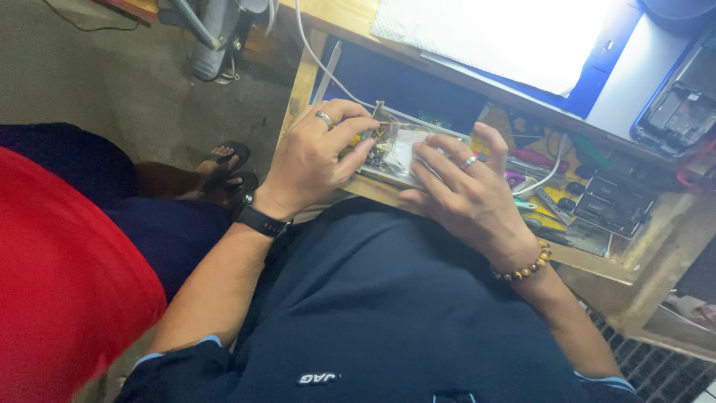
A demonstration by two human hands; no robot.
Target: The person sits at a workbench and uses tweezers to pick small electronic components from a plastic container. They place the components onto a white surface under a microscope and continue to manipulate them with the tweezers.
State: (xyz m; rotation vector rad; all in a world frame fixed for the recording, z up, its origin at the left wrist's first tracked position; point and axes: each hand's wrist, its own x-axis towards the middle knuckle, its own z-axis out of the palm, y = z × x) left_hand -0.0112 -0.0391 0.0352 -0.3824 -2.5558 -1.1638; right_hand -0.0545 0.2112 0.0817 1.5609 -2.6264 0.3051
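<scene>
A clear plastic parts box (388, 173) sits in an open wooden drawer (597, 263) just in front of me. My left hand (317, 157), with a ring and a black wrist band, rests on the box's left end, fingers curled around a small part I cannot make out. My right hand (466, 190), with a ring and a bead bracelet, lies over the box's right side with fingers spread among small bags and bits inside.
The drawer holds several tools, a white cable (548, 175) and dark phone parts (611, 205). On the desk above lie a bright white mat (507, 37) and an opened phone (682, 104). A person in red (67, 283) sits at my left, sandalled foot (227, 160) on the floor.
</scene>
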